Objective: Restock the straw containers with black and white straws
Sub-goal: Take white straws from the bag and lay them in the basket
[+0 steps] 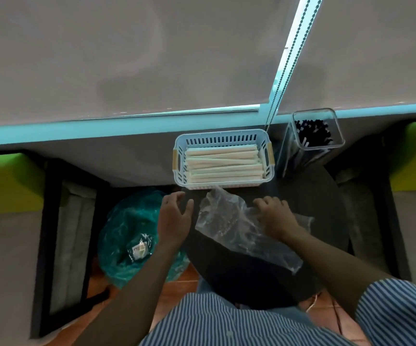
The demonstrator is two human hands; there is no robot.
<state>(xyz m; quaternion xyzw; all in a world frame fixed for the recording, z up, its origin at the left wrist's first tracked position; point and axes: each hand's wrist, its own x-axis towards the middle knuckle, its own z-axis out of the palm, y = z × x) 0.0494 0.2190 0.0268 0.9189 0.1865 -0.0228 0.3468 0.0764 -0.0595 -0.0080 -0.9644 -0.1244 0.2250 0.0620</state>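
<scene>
A round dark table (311,196) carries a pale blue slotted plastic basket (223,182) of white wrapped straws. Beside it stands a clear square straw container (313,136). A crumpled clear plastic bag (229,221) lies nearer.

Both bare forearms extend forward from striped short sleeves. Left hand (174,213) hovers with fingers relaxed and spread, holding nothing. Right hand (275,213) lies palm-down, fingers curled (grip on anything beneath not discernible).

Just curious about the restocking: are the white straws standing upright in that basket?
No, the white straws lie flat on their sides in the blue basket.
</scene>
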